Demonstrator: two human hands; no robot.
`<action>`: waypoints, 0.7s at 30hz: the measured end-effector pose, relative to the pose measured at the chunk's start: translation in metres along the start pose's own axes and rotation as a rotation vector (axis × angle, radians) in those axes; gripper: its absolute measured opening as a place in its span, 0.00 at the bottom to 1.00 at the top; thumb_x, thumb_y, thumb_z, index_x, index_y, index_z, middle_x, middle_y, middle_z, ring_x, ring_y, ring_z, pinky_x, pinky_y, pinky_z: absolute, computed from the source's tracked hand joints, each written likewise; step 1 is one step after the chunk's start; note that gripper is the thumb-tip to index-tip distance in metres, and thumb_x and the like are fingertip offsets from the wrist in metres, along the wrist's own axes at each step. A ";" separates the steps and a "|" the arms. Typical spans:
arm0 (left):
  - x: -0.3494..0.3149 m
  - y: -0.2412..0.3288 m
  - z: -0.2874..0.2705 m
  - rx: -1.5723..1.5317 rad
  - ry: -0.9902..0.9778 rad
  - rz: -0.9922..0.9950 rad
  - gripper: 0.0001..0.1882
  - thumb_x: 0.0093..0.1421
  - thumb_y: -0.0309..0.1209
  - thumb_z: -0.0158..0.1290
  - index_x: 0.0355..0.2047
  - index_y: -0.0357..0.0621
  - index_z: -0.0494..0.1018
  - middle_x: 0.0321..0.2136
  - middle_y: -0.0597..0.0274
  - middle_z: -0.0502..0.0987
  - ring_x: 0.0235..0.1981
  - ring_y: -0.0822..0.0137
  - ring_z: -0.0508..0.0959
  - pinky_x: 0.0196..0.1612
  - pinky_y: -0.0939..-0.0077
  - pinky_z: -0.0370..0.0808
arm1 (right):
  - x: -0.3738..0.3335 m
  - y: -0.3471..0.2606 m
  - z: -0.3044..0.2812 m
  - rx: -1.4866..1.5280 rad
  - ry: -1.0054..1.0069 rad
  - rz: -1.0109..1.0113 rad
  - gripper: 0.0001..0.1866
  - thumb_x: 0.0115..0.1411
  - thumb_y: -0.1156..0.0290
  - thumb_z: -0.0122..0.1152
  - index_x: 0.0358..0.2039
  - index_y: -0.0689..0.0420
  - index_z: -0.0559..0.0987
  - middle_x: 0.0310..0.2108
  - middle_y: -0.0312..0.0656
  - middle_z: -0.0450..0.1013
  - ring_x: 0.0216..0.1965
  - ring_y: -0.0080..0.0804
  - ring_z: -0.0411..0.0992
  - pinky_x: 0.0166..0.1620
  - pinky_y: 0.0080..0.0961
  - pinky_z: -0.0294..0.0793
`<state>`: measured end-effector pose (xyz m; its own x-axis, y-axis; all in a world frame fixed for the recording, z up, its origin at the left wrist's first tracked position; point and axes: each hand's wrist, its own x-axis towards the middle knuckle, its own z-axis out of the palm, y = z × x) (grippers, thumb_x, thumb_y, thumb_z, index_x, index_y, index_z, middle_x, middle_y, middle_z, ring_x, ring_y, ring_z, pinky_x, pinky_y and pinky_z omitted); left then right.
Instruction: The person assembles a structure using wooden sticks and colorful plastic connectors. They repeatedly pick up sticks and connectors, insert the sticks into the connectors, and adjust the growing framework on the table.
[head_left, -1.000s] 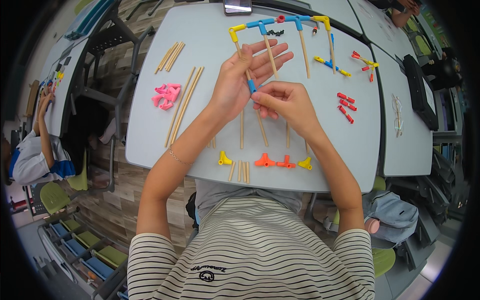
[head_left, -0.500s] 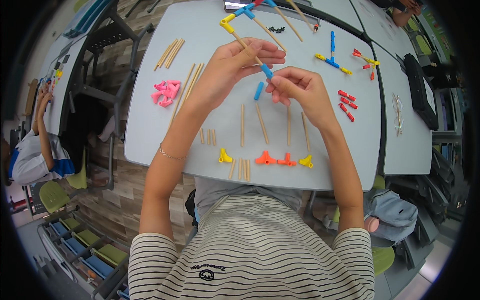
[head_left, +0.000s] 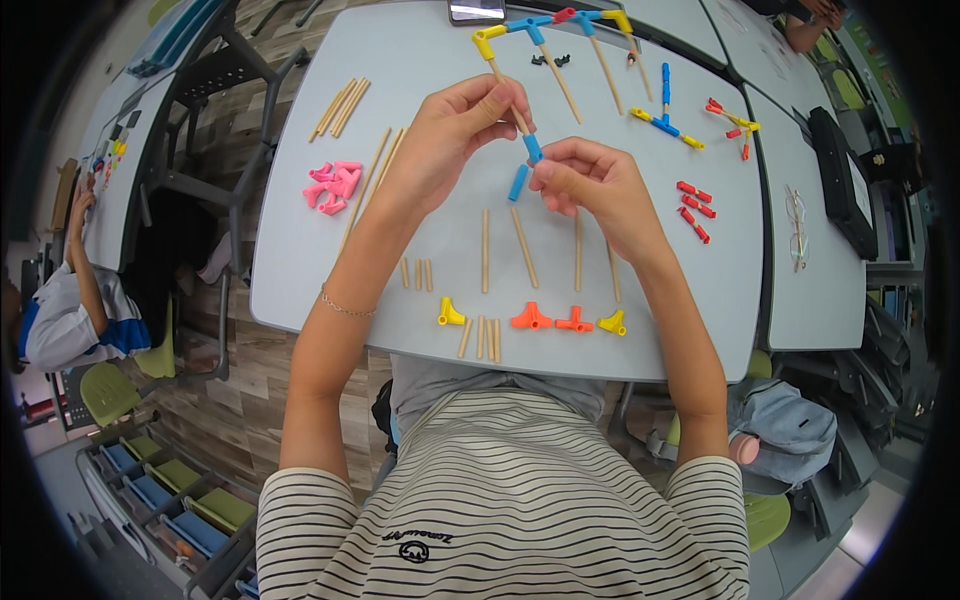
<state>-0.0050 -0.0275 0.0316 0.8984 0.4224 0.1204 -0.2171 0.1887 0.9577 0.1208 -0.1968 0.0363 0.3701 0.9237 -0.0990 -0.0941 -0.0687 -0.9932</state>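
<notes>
While raised above the grey table (head_left: 400, 270): left hand (head_left: 455, 125) closed, pinching a wooden stick (head_left: 505, 95) that runs up to a yellow connector (head_left: 487, 40). Right hand (head_left: 590, 180) closed, fingertips nipping a blue connector (head_left: 533, 150) at the stick's lower end. Just beside, on the table, a loose blue tube (head_left: 517, 183). Near the front edge, orange connectors (head_left: 550, 318).

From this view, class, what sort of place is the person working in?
Probably a classroom or craft room: grey tables pushed together, green chairs nearby, and wooden sticks with coloured plastic connectors laid out for building.
</notes>
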 end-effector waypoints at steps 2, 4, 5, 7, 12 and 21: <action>0.000 -0.004 0.001 -0.004 -0.021 0.006 0.15 0.70 0.43 0.51 0.36 0.43 0.75 0.34 0.65 0.76 0.39 0.72 0.75 0.48 0.75 0.72 | 0.000 0.002 0.005 -0.049 0.021 -0.007 0.13 0.63 0.65 0.67 0.37 0.64 0.81 0.28 0.38 0.79 0.24 0.17 0.72 0.26 0.14 0.66; 0.000 -0.004 0.002 -0.011 -0.042 0.016 0.15 0.70 0.43 0.51 0.36 0.43 0.74 0.33 0.65 0.76 0.39 0.71 0.75 0.48 0.74 0.71 | -0.002 0.003 0.008 -0.078 0.045 -0.027 0.12 0.62 0.66 0.68 0.36 0.63 0.81 0.27 0.38 0.78 0.23 0.17 0.72 0.25 0.14 0.65; -0.001 -0.002 0.004 -0.016 -0.050 0.024 0.15 0.71 0.43 0.50 0.35 0.43 0.74 0.33 0.65 0.75 0.39 0.71 0.75 0.49 0.74 0.71 | -0.003 0.003 0.010 -0.082 0.055 -0.043 0.11 0.62 0.66 0.68 0.35 0.63 0.81 0.26 0.38 0.78 0.22 0.17 0.72 0.24 0.14 0.64; -0.002 -0.001 0.003 -0.045 -0.074 0.029 0.15 0.71 0.43 0.50 0.35 0.43 0.73 0.32 0.65 0.74 0.38 0.70 0.74 0.49 0.74 0.71 | -0.005 0.001 0.014 -0.053 0.054 -0.062 0.11 0.63 0.67 0.67 0.34 0.63 0.81 0.26 0.38 0.78 0.22 0.16 0.71 0.24 0.14 0.63; -0.001 0.000 0.003 -0.141 -0.141 0.029 0.15 0.71 0.42 0.49 0.34 0.44 0.72 0.31 0.65 0.72 0.38 0.70 0.73 0.50 0.73 0.70 | -0.008 -0.001 0.019 0.064 0.009 -0.073 0.10 0.64 0.67 0.66 0.33 0.63 0.82 0.25 0.39 0.78 0.21 0.16 0.70 0.23 0.14 0.62; -0.001 -0.004 0.003 -0.059 -0.127 0.070 0.15 0.71 0.42 0.51 0.36 0.44 0.75 0.31 0.65 0.75 0.38 0.71 0.73 0.50 0.74 0.70 | -0.006 0.008 0.020 0.200 0.026 -0.076 0.09 0.64 0.69 0.64 0.33 0.63 0.82 0.25 0.40 0.78 0.21 0.16 0.70 0.24 0.14 0.63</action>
<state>-0.0041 -0.0313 0.0288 0.9205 0.3219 0.2215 -0.2992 0.2163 0.9293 0.0993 -0.1952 0.0302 0.4065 0.9132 -0.0282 -0.2451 0.0793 -0.9663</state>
